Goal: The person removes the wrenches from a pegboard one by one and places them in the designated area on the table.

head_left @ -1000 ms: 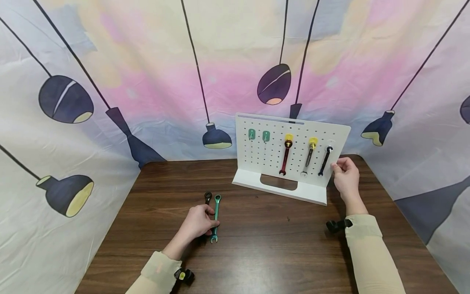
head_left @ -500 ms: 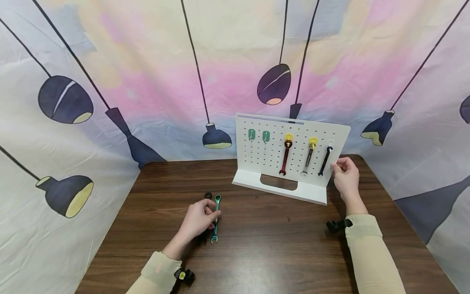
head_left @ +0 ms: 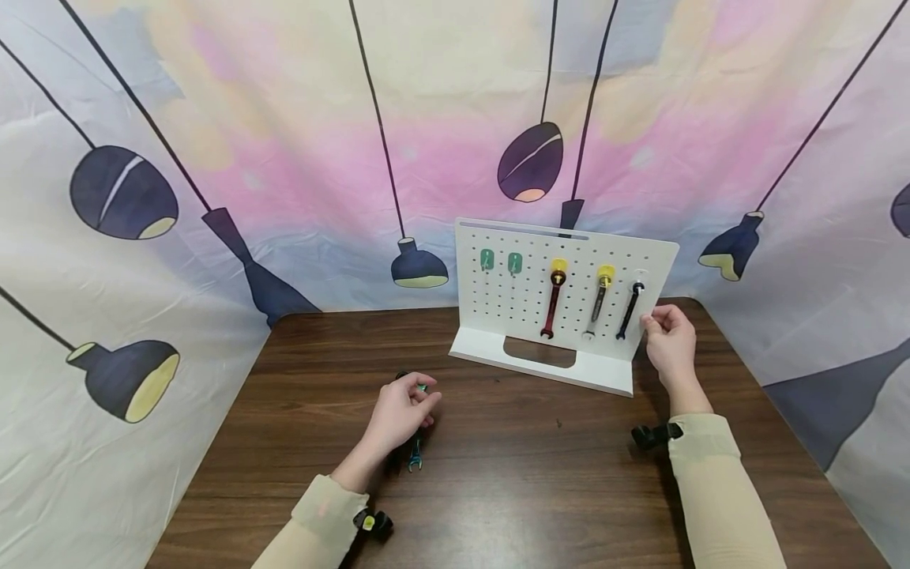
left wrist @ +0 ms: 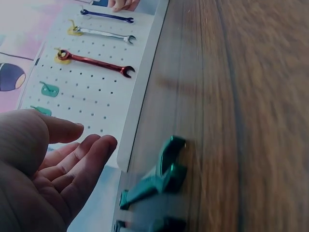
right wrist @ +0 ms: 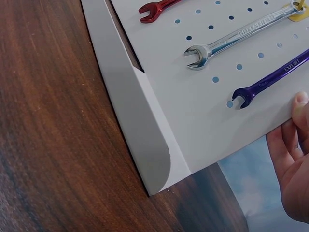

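My left hand (head_left: 398, 411) is above the green combination wrench (head_left: 415, 457), its fingers loosely bent with nothing between them. That wrench lies on the table, mostly hidden by the hand in the head view; its open end (left wrist: 161, 176) shows in the left wrist view. Beside it lies a black wrench (left wrist: 166, 224), largely covered or cut off. With thumb and fingers, my right hand (head_left: 670, 344) pinches the right edge of the white pegboard (head_left: 498, 308). Hanging on the board are a red wrench (head_left: 552, 308), a silver wrench (head_left: 598, 307) and a dark purple wrench (head_left: 629, 313).
Two green hooks (head_left: 486, 259) on the board's left side carry nothing. The pegboard's foot stands on the brown wooden table (head_left: 512, 490), near its back edge. Behind hangs a cloth backdrop (head_left: 306, 142) printed with lamps.
My left hand, earlier touching the green wrench, has let go and shifted slightly up and right, away from it. The right hand keeps its hold on the pegboard edge.
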Action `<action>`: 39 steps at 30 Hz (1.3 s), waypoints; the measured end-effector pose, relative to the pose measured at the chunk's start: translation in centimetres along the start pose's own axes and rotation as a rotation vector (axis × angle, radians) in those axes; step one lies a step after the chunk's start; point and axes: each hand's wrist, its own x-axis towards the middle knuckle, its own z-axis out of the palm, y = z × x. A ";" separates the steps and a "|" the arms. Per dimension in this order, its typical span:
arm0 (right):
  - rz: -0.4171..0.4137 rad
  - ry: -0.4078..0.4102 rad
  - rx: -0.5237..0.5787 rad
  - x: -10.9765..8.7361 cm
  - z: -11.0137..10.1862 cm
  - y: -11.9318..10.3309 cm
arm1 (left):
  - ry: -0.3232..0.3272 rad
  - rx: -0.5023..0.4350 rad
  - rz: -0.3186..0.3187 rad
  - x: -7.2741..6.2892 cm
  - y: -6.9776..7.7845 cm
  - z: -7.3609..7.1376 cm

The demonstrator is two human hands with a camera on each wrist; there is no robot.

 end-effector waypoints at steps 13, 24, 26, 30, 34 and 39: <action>0.018 -0.002 -0.008 0.0 -0.1 0.1 | -0.038 0.009 0.077 1.9 1.9 2.4; 0.002 0.000 0.007 0.0 0.1 0.1 | -0.059 0.037 0.105 4.2 4.0 4.4; 0.006 0.002 0.007 0.0 0.2 0.0 | -0.056 0.041 0.123 4.7 4.5 4.8; 0.011 0.007 0.007 0.0 0.3 0.0 | -0.057 0.026 0.151 5.7 5.4 5.9; 0.008 0.003 0.004 0.1 0.2 -0.1 | -0.070 -0.024 0.166 6.7 6.4 7.3; 0.019 0.001 -0.004 0.0 0.1 -0.1 | -0.070 -0.083 0.187 7.8 7.6 9.0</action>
